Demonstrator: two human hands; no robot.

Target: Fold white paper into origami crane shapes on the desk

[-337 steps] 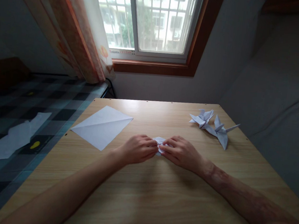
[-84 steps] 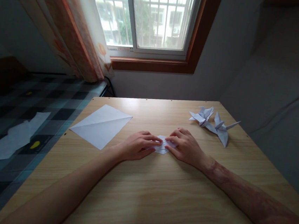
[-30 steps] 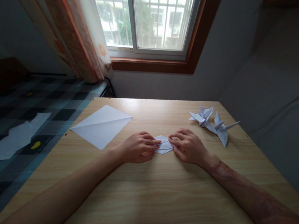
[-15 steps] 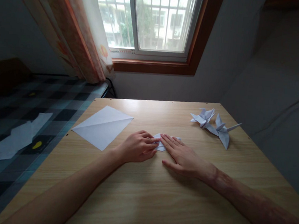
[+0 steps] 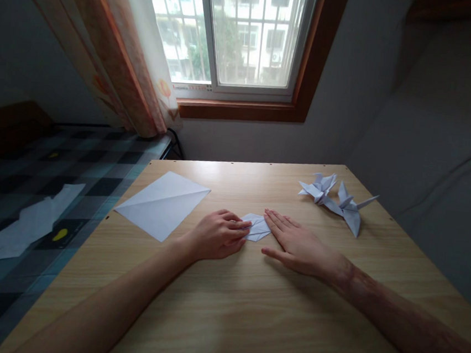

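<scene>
A small white folded paper point(image 5: 258, 228) lies flat on the table, with crease lines and layered flaps on top. My left hand point(image 5: 219, 234) holds its left end, the fingers bent and pressed together over it, hiding that end. From the other side, my right hand point(image 5: 298, 242) rests flat with fingers stretched out and thumb apart; its fingertips touch the right end of the folded paper and cover it.
A square white sheet point(image 5: 165, 206) with a diagonal crease lies at the table's point(image 5: 221, 319) left. Folded paper cranes point(image 5: 349, 207) stand at the back right. Cut white paper point(image 5: 31, 226) lies on the checked bed point(image 5: 107, 169) beside the table. A window point(image 5: 252, 39) is behind.
My right hand has slid to the right along the folded paper, uncovering its middle. My left hand stays at the left end. The view has tilted slightly upward.
</scene>
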